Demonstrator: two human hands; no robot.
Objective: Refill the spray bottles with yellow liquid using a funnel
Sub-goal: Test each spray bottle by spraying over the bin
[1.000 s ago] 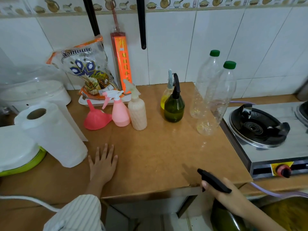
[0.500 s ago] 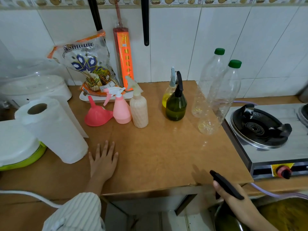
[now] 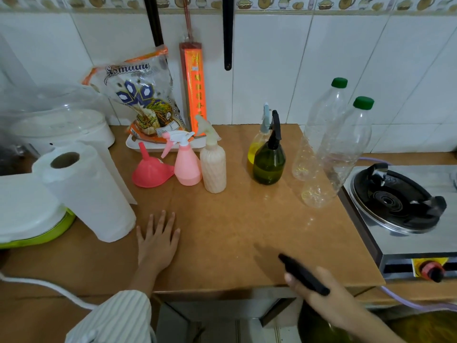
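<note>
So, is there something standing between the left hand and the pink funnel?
Nothing visible. The left hand lies flat on the counter, and only bare counter lies between it and the pink funnel.

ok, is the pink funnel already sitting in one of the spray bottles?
No, the pink funnel lies mouth-down on the counter beside the pink spray bottle.
</note>
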